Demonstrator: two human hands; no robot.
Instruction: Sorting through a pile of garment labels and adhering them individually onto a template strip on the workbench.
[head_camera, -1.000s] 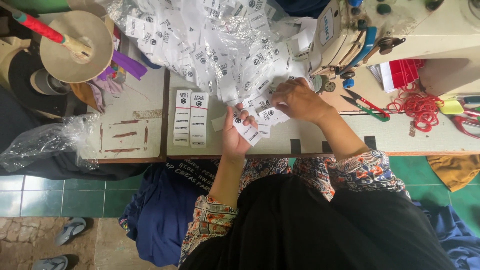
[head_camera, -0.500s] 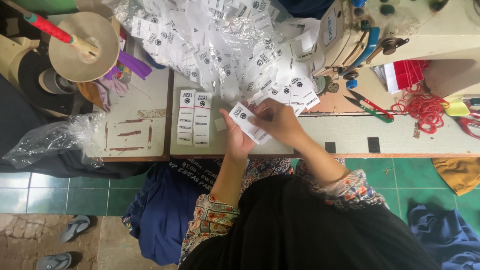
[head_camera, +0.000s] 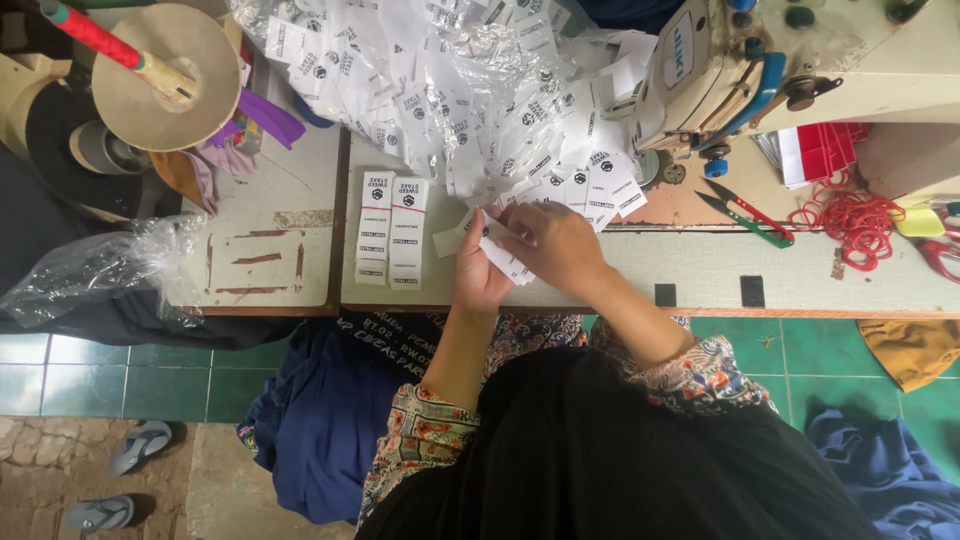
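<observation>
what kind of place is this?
Most likely a small garment sewing workshop: a sewing machine sits on the worktable, a heap of white clothing labels covers it, and thread snips lie nearby. Both hands hold a small stack of labels.

Sewing machine (head_camera: 800, 60), thread snips (head_camera: 745, 217), red elastic cord (head_camera: 860, 215), round cone stand (head_camera: 165, 75), clear plastic bag (head_camera: 95, 265), sandals (head_camera: 120, 480)

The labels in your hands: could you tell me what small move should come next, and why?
Probably square up the small stack of labels between the left hand and right hand, then lay it beside the two banded bundles on the table. Both hands pinch the stack just in front of the loose pile, and the bundles lie close by on the left.
</observation>
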